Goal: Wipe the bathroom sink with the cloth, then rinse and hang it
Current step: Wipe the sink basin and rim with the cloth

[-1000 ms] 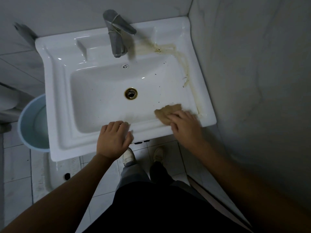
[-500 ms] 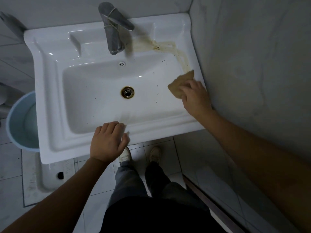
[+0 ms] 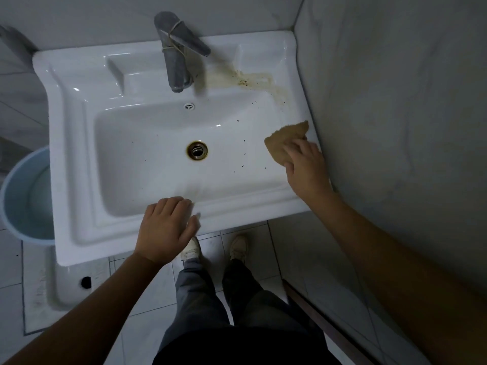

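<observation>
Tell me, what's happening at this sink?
A person is cleaning a white bathroom sink. The right hand presses a tan cloth flat on the sink's right rim, next to the wall. The left hand rests open on the front edge. A brownish stain remains on the ledge right of the tap, and dark specks dot the basin around the drain. No water is running. A blue bucket stands on the floor at left.
</observation>
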